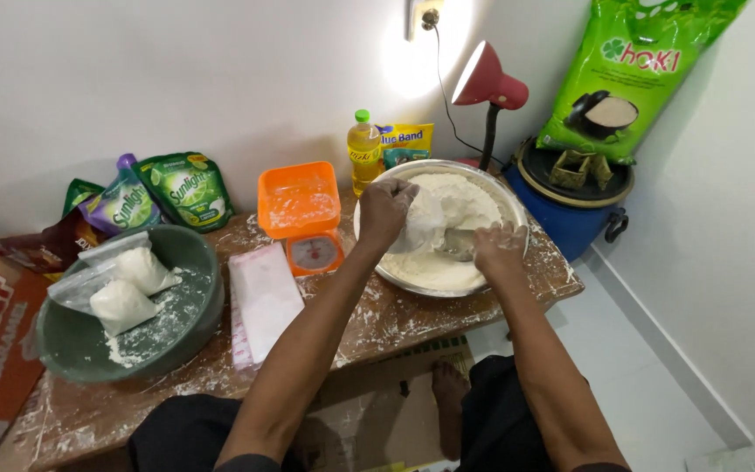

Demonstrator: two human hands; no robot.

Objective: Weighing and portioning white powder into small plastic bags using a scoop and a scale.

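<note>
Here, my left hand (pixel 385 210) over metal bowl (pixel 517 214) of flour (pixel 460 205), fingers clamped on clear plastic bag (pixel 421 223), bag mouth held above flour. My right hand (pixel 500 249) closed round metal scoop (pixel 458 245), scoop down in flour just beside bag. Bowl sits at right end of flour-dusted wooden table (pixel 395 319). Orange scale (pixel 303 218) just left of bowl, stack of empty bags (pixel 264 297) beside it. Green basin (pixel 190 306) at far left holds two filled bags (pixel 128 288).
</note>
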